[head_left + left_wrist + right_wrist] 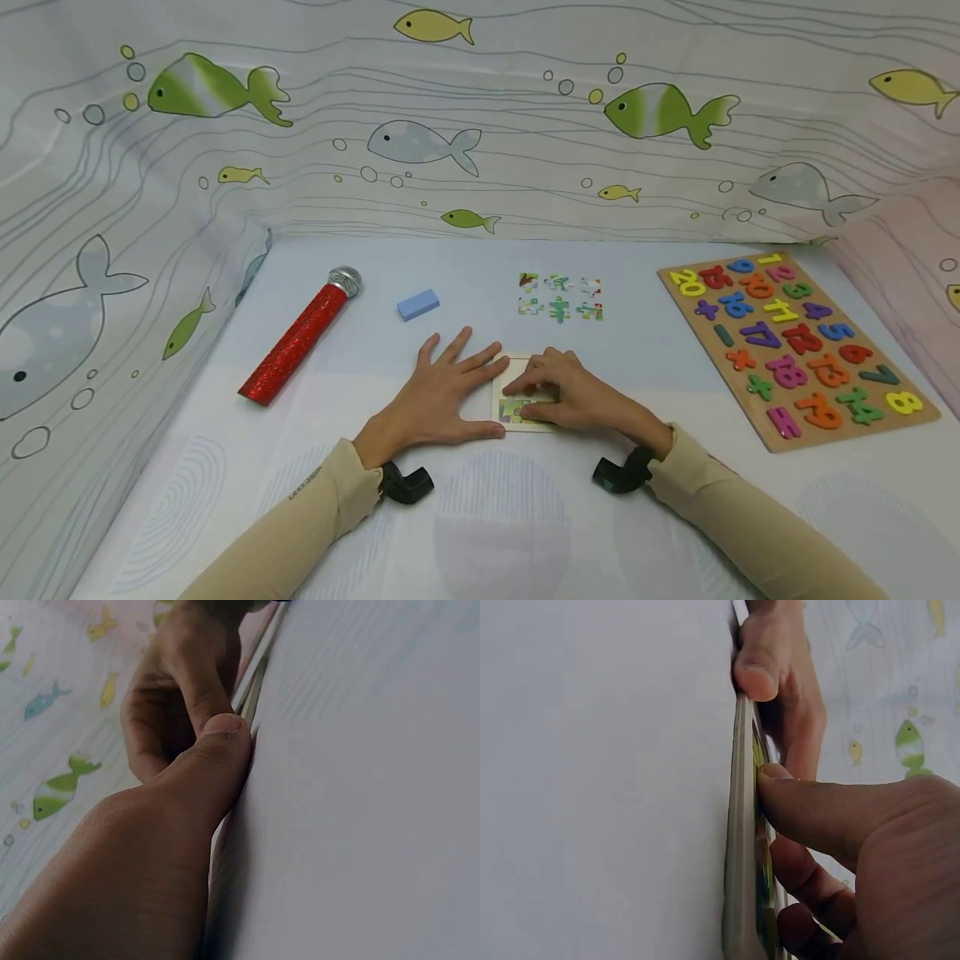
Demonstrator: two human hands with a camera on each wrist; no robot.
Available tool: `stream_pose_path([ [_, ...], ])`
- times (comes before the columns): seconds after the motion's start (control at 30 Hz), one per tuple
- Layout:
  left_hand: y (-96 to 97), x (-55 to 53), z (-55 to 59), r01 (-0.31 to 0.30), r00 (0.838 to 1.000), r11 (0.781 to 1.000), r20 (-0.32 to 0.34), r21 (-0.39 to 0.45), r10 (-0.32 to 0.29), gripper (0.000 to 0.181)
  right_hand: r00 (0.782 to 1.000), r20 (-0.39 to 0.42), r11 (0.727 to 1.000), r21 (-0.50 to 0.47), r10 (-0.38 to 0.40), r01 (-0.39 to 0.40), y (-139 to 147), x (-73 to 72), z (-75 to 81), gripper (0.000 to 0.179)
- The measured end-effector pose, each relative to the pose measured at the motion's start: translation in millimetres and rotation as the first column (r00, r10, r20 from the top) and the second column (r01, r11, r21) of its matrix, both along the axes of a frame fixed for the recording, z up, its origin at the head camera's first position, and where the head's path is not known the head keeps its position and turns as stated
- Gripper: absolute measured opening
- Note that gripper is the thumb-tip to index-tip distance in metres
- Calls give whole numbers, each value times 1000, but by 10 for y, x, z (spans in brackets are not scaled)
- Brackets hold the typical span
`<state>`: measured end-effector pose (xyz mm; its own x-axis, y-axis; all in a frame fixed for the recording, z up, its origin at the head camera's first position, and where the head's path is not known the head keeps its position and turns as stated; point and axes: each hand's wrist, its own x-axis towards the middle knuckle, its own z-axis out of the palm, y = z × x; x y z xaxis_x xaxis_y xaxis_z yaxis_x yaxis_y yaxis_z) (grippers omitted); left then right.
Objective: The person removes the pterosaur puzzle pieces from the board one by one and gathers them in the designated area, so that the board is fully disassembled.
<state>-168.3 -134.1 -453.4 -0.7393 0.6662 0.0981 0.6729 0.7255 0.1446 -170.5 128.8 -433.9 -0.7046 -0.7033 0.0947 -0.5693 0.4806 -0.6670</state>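
A small jigsaw puzzle frame with a pale border lies flat in front of me, green printed pieces filling its near left part. My left hand is spread flat at its left side, with thumb tip and fingertips right at the border. Over the frame, my right hand has its fingers curled and its thumb against a jigsaw piece, pinching at it; the hand hides the frame's right part. The right wrist view shows the frame's edge side-on, the right thumb and fingertips on the printed face.
Several loose jigsaw pieces lie in two rows beyond the frame. A blue block and a red glittery microphone are to the left. A wooden number board lies at right. Fish-printed cloth walls the table's back and sides.
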Motion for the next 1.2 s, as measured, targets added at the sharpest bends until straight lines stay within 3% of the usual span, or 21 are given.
stream_pose_path([
  [0.57,7,-9,19,3,1000,1000,10,27,-3,94,999,50,998,-65,-5,9,-20,10,33,29],
  [0.93,-3,21,2,0,1000,999,21,35,-1,94,995,95,990,-138,-15,28,-59,45,14,17],
  [1.1,6,27,5,0,1000,999,20,52,-1,93,989,146,975,-224,30,3,-38,23,13,17],
  [1.2,8,32,9,-4,1000,998,26,59,2,94,986,166,966,-256,19,25,-17,-29,28,18],
])
